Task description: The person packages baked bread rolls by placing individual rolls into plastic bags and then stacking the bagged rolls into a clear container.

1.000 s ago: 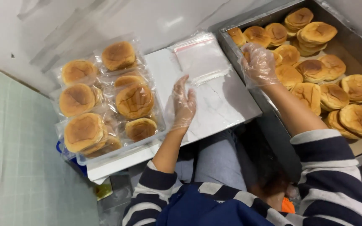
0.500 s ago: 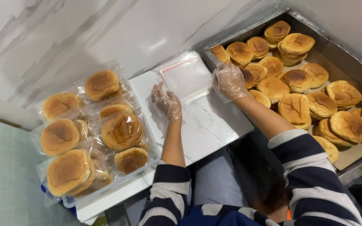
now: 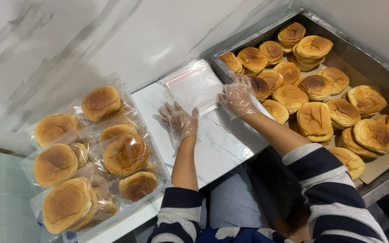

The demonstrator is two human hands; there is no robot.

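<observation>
Both hands wear thin clear gloves and are over a white counter (image 3: 230,144); the left hand (image 3: 178,121) lies flat on it with fingers spread, fingertips just short of a stack of clear zip bags (image 3: 194,85); the right hand (image 3: 239,98) sits at the stack's right edge, fingers loosely curled, and whether it pinches a bag cannot be told; the bags lie at the counter's far end, against a metal tray (image 3: 365,58) full of loose golden buns (image 3: 314,119); bagged buns (image 3: 124,153) are heaped at the left end of the counter.
</observation>
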